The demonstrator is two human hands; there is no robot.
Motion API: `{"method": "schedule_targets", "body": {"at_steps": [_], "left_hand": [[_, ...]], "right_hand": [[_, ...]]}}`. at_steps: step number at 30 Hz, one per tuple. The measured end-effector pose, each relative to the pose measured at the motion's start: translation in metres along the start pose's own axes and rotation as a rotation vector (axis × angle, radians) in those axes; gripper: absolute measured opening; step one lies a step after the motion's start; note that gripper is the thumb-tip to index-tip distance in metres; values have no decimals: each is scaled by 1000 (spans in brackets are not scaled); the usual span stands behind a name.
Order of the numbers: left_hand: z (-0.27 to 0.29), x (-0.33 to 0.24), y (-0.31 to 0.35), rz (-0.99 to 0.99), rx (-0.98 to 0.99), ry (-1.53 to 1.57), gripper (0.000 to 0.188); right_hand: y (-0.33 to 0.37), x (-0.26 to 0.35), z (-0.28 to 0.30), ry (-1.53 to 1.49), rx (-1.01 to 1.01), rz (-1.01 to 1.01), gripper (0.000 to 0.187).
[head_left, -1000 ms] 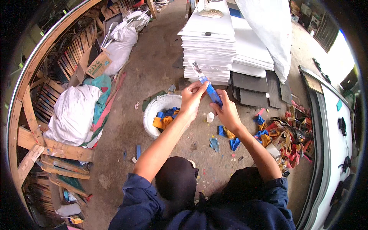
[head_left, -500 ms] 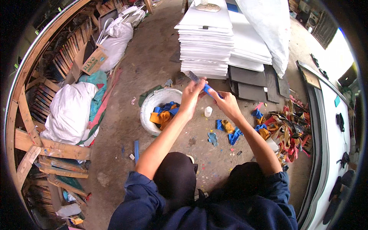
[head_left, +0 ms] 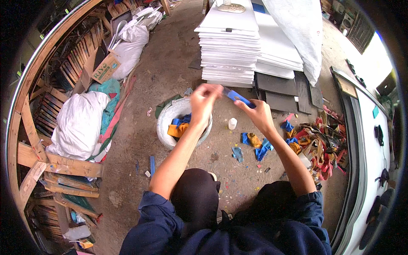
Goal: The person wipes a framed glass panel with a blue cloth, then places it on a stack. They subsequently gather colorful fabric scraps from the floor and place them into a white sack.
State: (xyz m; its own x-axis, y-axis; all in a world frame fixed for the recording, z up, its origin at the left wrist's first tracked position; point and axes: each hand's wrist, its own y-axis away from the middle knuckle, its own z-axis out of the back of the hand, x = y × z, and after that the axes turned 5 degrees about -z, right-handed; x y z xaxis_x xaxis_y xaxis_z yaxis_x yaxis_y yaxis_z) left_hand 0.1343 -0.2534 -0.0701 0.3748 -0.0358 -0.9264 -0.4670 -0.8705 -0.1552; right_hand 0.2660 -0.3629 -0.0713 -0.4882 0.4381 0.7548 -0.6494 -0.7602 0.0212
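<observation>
In my right hand (head_left: 260, 113) is a slim blue-handled tool with a flat greyish blade (head_left: 239, 98), tilted up toward the left; its exact kind does not show clearly. The fingers of my left hand (head_left: 203, 98) are drawn together close to the blade end and slightly blurred, so anything between them is hidden. Below that hand, a whitish round tub (head_left: 162, 125) holds blue and orange-yellow cloth scraps (head_left: 178, 129). A small white bottle (head_left: 232, 123) stands on the floor between my forearms.
Loose blue and yellow scraps (head_left: 256, 141) lie right of the bottle, beside a heap of coloured strips (head_left: 325, 146). White sheets (head_left: 229, 51) are stacked ahead, with dark boards (head_left: 276, 85) alongside. White sacks (head_left: 80, 123) and wooden framing (head_left: 63, 165) line the left.
My left hand has shifted left along the tool, from around its blade to past the blade's end. My right hand has moved slightly right, still holding the handle.
</observation>
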Motion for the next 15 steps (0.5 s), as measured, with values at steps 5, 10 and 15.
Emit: {"method": "schedule_targets", "body": {"at_steps": [5,10,15], "left_hand": [[-6,-7,-3,-140,9,-171,11],[2,-1,-4,208,142,-14,7],[-1,22,-3,231,136,56,8]], "right_hand": [[3,15,3,-5,53,68,64],[-4,-3,8,73,57,122,63],[-11,-15,2,90,50,141,59]]}}
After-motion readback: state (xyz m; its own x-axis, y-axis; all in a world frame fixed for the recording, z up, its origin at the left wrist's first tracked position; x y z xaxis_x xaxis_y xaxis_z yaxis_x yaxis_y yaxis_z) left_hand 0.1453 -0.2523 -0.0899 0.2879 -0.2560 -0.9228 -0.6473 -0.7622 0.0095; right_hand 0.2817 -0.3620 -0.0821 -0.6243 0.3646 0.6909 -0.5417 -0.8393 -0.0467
